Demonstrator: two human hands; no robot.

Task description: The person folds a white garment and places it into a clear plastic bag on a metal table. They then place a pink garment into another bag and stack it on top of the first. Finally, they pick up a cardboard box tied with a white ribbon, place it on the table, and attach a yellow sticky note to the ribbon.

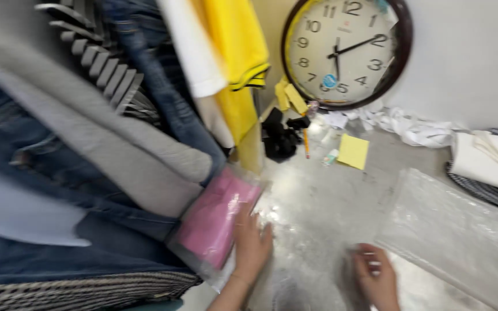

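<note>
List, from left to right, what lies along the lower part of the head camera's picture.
Pile of jeans → pink item in a clear bag → left hand → right hand → clear plastic bag.

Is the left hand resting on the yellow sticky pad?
No, the left hand lies against the bagged pink garment, while the yellow sticky pad sits far off near the clock.

Left hand (252,245) flat against pink bagged garment (217,222), right hand (376,276) on clear plastic bag (456,230).

Left hand (253,245), right hand (376,279): bare, no gloves, no sleeves visible.
</note>
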